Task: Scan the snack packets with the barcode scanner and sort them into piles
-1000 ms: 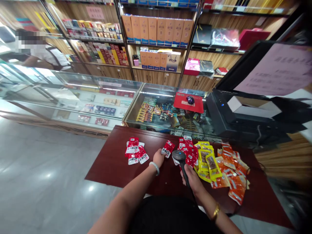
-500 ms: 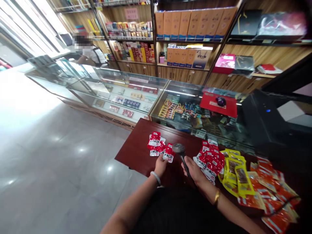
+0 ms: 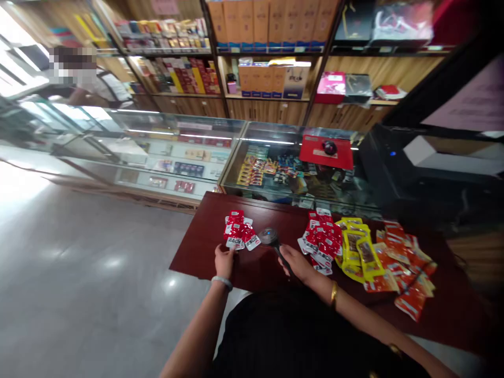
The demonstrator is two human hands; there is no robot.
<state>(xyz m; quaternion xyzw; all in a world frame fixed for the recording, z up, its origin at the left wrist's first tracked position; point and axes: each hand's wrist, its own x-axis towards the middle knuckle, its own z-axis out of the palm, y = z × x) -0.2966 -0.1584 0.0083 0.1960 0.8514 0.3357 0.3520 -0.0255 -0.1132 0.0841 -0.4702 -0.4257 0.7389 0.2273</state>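
Observation:
My left hand (image 3: 224,262), with a pale bracelet at its wrist, is at the front edge of a small pile of red-and-white snack packets (image 3: 235,231). Its thumb and fingers look apart, and the tips come close to or touch the lowest packet. One packet (image 3: 252,242) lies at the pile's right side, flat on the table. In my right hand (image 3: 296,262) is a black handheld barcode scanner (image 3: 269,237), gripped by its handle. A small blue light shows on the scanner head, just right of that packet.
A larger heap of red packets (image 3: 323,239) lies right of the scanner, then yellow packets (image 3: 354,247) and orange packets (image 3: 409,268) crossed by a dark cable. Behind the brown table (image 3: 189,247) run glass display counters (image 3: 232,168). A person (image 3: 106,86) is at far left.
My left hand has let go of a red packet, which now lies beside the small pile, and has moved left. The view has turned slightly right. The scanner stays in my right hand.

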